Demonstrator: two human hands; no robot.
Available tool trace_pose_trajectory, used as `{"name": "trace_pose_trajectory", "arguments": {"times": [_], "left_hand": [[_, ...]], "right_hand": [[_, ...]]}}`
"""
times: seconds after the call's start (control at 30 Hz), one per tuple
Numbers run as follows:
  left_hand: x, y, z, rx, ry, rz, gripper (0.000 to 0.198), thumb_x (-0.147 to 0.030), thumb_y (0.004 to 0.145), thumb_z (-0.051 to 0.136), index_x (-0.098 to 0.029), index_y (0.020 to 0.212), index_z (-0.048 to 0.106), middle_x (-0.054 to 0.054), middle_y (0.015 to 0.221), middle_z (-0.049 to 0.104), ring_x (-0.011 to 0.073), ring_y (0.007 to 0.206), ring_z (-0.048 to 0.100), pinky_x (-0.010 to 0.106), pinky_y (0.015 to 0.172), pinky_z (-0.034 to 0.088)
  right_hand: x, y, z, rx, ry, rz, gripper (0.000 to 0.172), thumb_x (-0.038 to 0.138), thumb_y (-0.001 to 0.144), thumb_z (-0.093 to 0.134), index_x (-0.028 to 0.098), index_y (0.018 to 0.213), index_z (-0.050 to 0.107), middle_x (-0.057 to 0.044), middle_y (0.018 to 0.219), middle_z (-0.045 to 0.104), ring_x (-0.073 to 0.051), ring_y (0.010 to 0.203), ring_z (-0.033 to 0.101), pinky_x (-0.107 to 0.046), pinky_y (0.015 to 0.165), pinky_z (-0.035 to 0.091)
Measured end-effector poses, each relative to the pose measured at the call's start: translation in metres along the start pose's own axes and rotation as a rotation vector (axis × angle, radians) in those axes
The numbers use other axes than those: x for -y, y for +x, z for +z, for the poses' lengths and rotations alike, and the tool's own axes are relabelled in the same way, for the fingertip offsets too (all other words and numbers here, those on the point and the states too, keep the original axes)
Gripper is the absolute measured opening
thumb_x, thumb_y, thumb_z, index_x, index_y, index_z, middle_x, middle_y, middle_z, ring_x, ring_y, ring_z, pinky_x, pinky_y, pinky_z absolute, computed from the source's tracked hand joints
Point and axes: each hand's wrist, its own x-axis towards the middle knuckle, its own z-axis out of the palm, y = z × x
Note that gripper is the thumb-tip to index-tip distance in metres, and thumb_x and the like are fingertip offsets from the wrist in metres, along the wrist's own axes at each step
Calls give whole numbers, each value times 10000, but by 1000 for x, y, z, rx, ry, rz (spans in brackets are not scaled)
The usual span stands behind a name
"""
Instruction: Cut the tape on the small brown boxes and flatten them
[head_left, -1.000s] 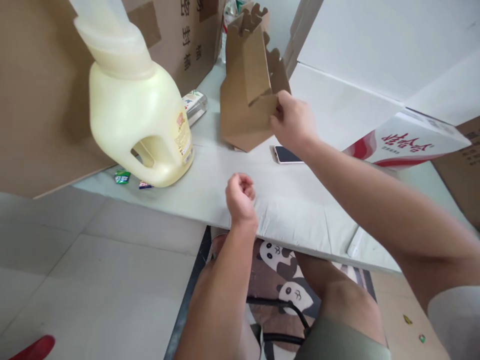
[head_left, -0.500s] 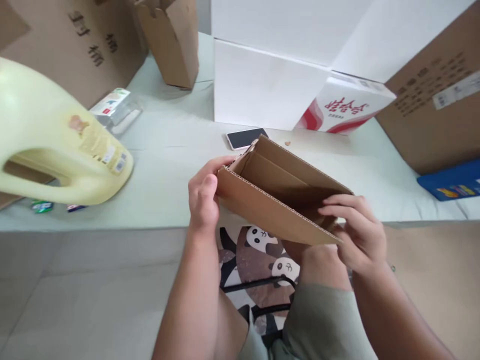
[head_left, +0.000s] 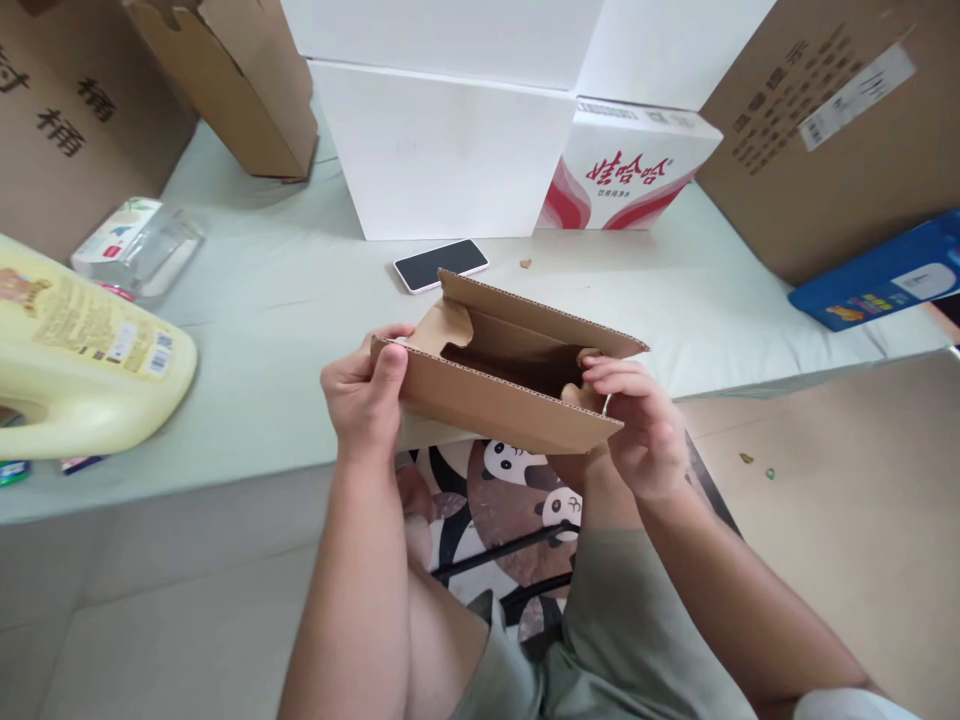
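Observation:
I hold a small brown corrugated cardboard box (head_left: 502, 400) at the table's near edge, its open top facing me. My left hand (head_left: 364, 395) grips its left end, thumb on the front wall. My right hand (head_left: 637, 430) grips the right end, with the fingers curled over the rim into the opening. An inner flap is folded down at the left end of the box.
A black phone (head_left: 441, 265) lies on the pale table (head_left: 300, 300) behind the box. A big yellow jug (head_left: 82, 360) lies at left by a clear packet (head_left: 135, 245). White cartons (head_left: 442, 140), brown boxes (head_left: 240, 90) and a blue pack (head_left: 877, 280) stand along the back.
One second ago my right hand took a cardboard piece from the stack at the back. Since then both hands have brought the box near and narrowed its opening, and the view has shifted right.

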Motion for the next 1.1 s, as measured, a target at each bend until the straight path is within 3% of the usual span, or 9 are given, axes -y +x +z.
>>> {"name": "trace_pose_trajectory", "arguments": {"times": [0.07, 0.17, 0.37, 0.5, 0.7, 0.83, 0.97, 1.03, 1.1], "left_hand": [[1, 1, 1, -24, 15, -43, 537, -725, 728, 792, -235, 535, 687, 62, 735, 740, 229, 830, 716, 386, 799, 560], [0, 3, 3, -30, 7, -87, 554, -732, 674, 822, -220, 536, 661, 72, 786, 742, 218, 806, 702, 383, 789, 546], [-1, -6, 4, 22, -24, -70, 598, -670, 682, 851, -215, 474, 523, 30, 620, 548, 250, 897, 670, 428, 894, 537], [3, -19, 7, -41, 7, -39, 568, -643, 728, 832, -216, 501, 534, 17, 639, 531, 252, 966, 669, 416, 936, 525], [6, -29, 18, -89, 92, 43, 374, -618, 851, 738, -245, 836, 749, 41, 904, 697, 223, 976, 689, 372, 919, 525], [4, -31, 28, -60, 131, 86, 347, -571, 846, 778, -276, 1021, 723, 30, 1032, 724, 209, 994, 672, 346, 914, 528], [5, -34, 33, 26, 46, 121, 496, -495, 831, 820, -263, 1237, 657, 41, 1259, 720, 252, 1230, 617, 428, 1128, 456], [5, -38, 36, 43, 32, 86, 562, -474, 780, 861, -245, 1248, 653, 57, 1298, 703, 277, 1304, 588, 466, 1182, 425], [4, -45, 42, 53, 52, 56, 582, -446, 745, 883, -223, 1238, 670, 77, 1333, 680, 291, 1355, 554, 473, 1209, 406]], "right_hand": [[0, 3, 0, -3, -34, 8, 386, 597, 985, 449, 325, 1072, 707, -86, 1012, 743, -338, 1117, 698, -601, 1036, 538], [0, 8, -4, 118, -149, 77, 220, 506, 921, 642, 307, 1001, 691, -76, 982, 741, -328, 1110, 698, -566, 1017, 542], [-17, 12, -16, -88, -252, 275, 268, 446, 863, 724, 290, 1068, 649, -59, 1094, 710, -277, 1129, 663, -489, 1035, 508], [-26, 15, -19, -28, -268, 268, 203, 463, 905, 649, 262, 881, 659, -70, 1103, 717, -276, 1108, 670, -488, 1018, 513], [-34, 20, -12, -34, -142, 231, 333, 562, 958, 563, 278, 815, 662, -71, 1097, 751, -289, 1190, 646, -527, 1114, 454], [-45, 11, -7, -151, -43, 295, 424, 585, 966, 539, 254, 702, 529, -75, 1083, 719, -275, 1108, 650, -504, 1052, 480], [-54, 5, -8, -170, 7, 251, 305, 480, 975, 549, 257, 768, 521, -67, 1091, 688, -263, 1128, 633, -501, 1079, 454], [-60, 3, -11, -168, 46, 217, 164, 430, 957, 573, 271, 915, 568, -71, 1143, 664, -267, 1173, 620, -499, 1073, 456], [-69, 0, -17, -194, 81, 218, 232, 405, 933, 585, 289, 1132, 562, -86, 1242, 620, -278, 1245, 589, -494, 1049, 476]]}}
